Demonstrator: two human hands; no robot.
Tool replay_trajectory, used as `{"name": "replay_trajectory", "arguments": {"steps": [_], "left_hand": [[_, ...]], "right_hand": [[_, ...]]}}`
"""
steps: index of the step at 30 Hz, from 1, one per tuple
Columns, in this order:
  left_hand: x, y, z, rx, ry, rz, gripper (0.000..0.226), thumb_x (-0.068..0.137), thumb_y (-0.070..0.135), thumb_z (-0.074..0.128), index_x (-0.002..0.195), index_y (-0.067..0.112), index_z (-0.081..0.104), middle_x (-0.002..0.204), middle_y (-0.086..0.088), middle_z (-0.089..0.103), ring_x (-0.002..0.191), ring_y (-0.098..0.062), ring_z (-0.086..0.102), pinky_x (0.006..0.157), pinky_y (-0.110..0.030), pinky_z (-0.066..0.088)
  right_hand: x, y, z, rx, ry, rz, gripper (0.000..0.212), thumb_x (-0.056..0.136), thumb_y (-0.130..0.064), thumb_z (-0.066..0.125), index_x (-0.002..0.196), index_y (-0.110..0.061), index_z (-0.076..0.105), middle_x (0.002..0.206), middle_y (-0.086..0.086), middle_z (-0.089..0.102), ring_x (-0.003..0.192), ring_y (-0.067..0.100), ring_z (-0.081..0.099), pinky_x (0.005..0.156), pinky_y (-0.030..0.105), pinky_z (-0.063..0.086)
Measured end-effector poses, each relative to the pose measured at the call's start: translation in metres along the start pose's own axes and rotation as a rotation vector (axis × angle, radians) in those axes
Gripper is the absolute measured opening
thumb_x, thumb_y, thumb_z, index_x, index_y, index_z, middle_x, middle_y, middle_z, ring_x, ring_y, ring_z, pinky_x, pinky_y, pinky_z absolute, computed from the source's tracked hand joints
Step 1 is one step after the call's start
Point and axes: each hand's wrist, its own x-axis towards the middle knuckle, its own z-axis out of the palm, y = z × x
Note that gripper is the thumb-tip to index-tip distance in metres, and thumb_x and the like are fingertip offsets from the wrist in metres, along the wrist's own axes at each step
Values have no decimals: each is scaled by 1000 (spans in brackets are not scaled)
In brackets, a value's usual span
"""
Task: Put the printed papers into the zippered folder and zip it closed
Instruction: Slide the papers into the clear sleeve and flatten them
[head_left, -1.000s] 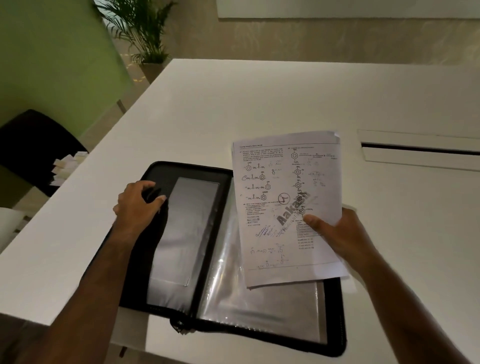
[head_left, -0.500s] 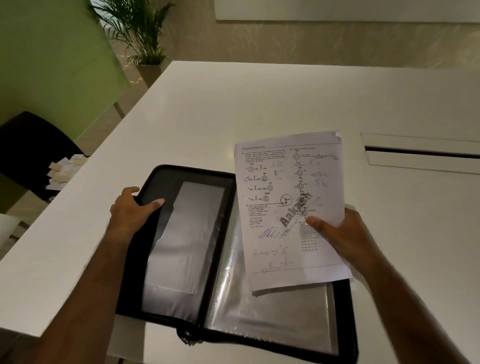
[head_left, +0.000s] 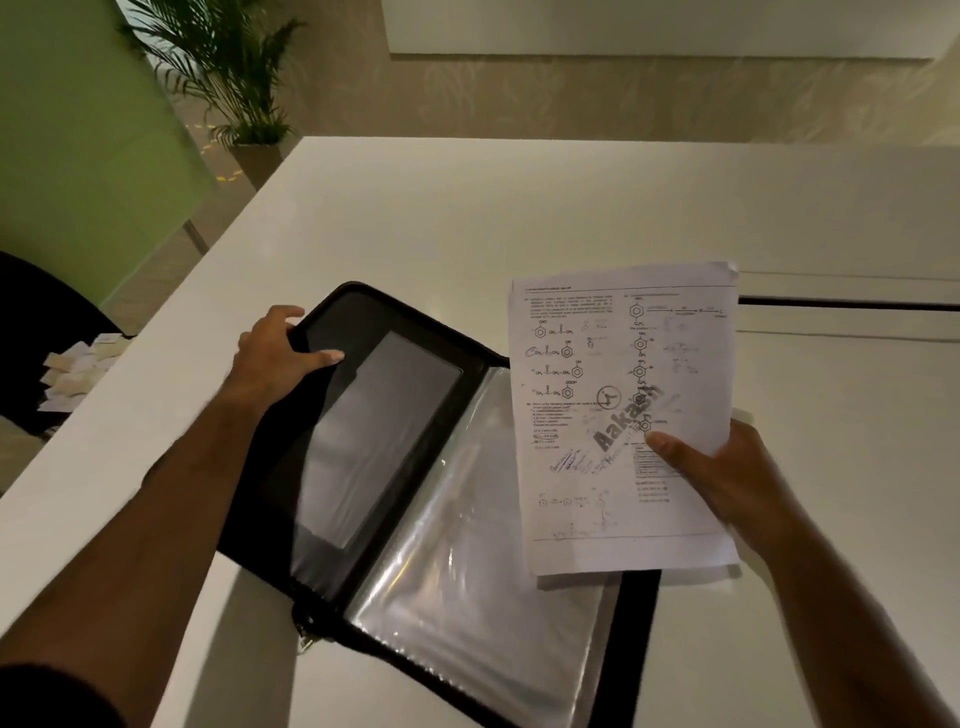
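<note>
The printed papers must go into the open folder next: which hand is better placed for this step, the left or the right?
The right hand, probably. It already pinches the printed papers just above the folder's clear sleeves. The left hand grips the far corner of the folder's left cover, so it is busy.

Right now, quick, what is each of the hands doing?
Left hand: grips the folder cover's top left corner.
Right hand: holds the papers, thumb on top.
</note>
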Motion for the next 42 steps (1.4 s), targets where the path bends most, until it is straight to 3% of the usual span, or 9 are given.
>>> {"name": "replay_trajectory", "arguments": {"steps": [8,12,17,22,29,32,35,42], "left_hand": [[39,64,24,178,-52,203,78,69,58,87,133,43,45,136,-1,62,130,-35,48,104,-54,33],[49,96,39,187,-110,274,79,73,52,87,136,50,41,141,1,57,132,-34,46,101,-50,30],[53,142,59,190,-191,412,82,75,46,89,143,49,42,143,1,54,133,-33,48,107,-55,35],[51,189,86,220,-262,574,84,78,42,88,148,43,42,145,1,53,133,-34,46,110,-56,34],[44,241,125,266,-351,789,90,78,42,87,152,47,36,150,7,49,136,-32,43,110,-54,28],[40,255,140,245,-395,817,89,76,41,88,150,48,38,149,9,50,136,-28,44,112,-53,29],[39,263,153,276,-441,814,92,76,40,88,151,48,36,148,8,51,134,-29,45,112,-53,31],[42,265,173,357,-518,711,98,81,44,85,158,47,25,156,1,45,142,-31,39,115,-55,33]], "right_hand": [[-12,10,-25,12,47,36,51,70,-55,89,113,-30,79,102,0,84,88,26,83,81,58,66],[-20,13,-36,-18,31,58,48,68,-57,90,109,-36,79,100,-3,85,86,23,83,80,54,66],[-31,17,-52,-43,4,103,47,61,-63,90,102,-43,79,94,-6,85,80,22,83,66,40,68],[-40,26,-70,-54,3,139,46,62,-58,90,103,-39,80,97,-2,85,82,25,83,73,50,68],[-52,39,-91,-82,56,177,44,61,-58,89,100,-41,80,95,-4,85,82,22,83,79,48,66],[-55,43,-95,-83,61,183,40,63,-55,89,99,-39,80,93,-4,85,81,20,83,70,40,67],[-57,45,-96,-74,47,175,41,61,-58,88,99,-46,79,92,-8,85,79,15,82,59,21,62],[-57,55,-99,-64,47,134,56,62,-66,91,112,-45,74,103,-12,84,85,14,82,63,24,64]]}}
